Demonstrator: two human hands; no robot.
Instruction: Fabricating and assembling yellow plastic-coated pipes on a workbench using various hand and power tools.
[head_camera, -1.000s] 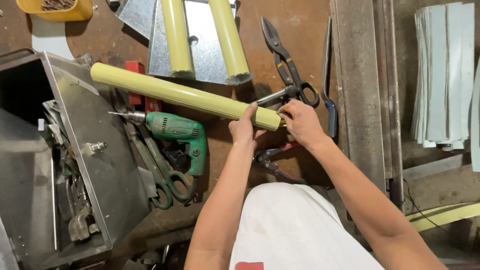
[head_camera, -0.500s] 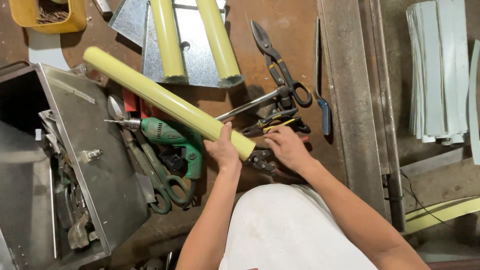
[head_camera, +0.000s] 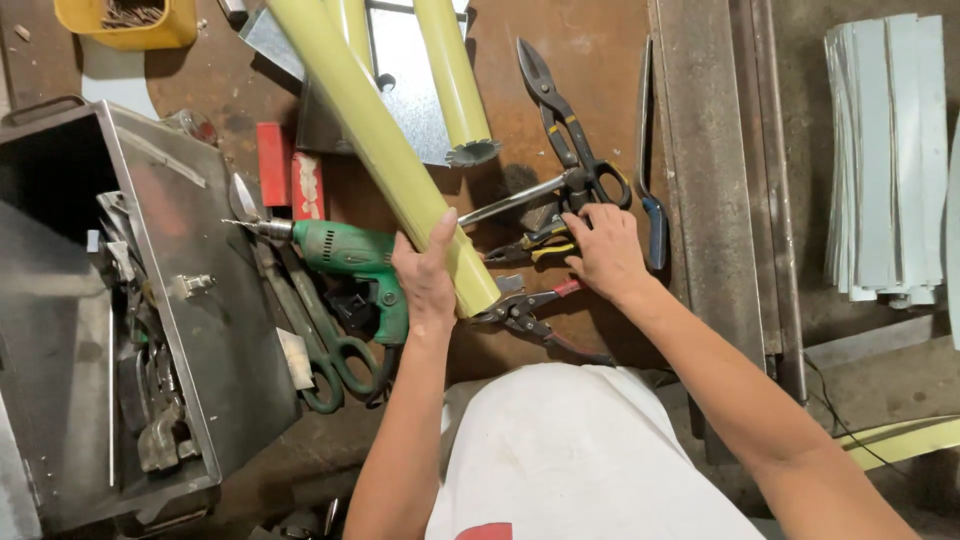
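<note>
Three yellow tubes (head_camera: 385, 165), one in left hand (head_camera: 428, 285)

A long pale-yellow rolled sheet-metal tube (head_camera: 385, 150) slants up-left above yellow-handled pliers (head_camera: 530, 243).

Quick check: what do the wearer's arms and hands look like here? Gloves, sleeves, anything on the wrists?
Both hands are bare: no gloves on the left hand or the right hand. Both forearms are uncovered up to the frame edge, so no sleeves show. No watch, band or ring is visible on either wrist or on the fingers. The only clothing in view is a white garment with a small red patch at its lower edge.
</note>
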